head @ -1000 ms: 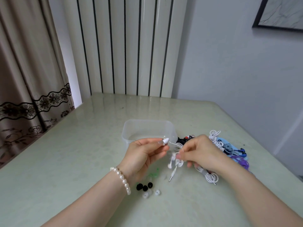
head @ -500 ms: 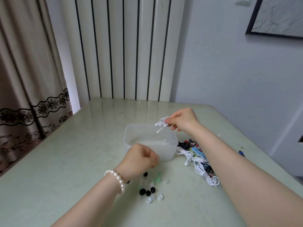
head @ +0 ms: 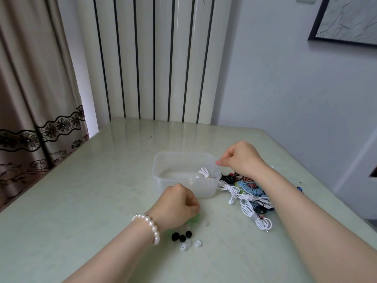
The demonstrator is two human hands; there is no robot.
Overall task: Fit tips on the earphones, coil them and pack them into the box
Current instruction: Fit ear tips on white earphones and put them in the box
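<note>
Coiled white earphones (head: 204,173) lay inside the clear box (head: 163,176), against its right wall. Right hand (head: 242,158) hovered over the box's right rim, fingers curled, holding nothing visible. Left hand (head: 176,203) rested knuckles-up on the table (head: 81,201) just in front of the box, fingers curled down over green tips (head: 194,218); grip could not be told. Black tips (head: 181,236) and white tips (head: 189,244) sat near the wrist. Earphone pile (head: 247,198) right of the box.

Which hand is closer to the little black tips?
Left. The left hand sits just above the black tips, curled over the green ones. The right hand is farther off, up at the box's far right corner.
</note>
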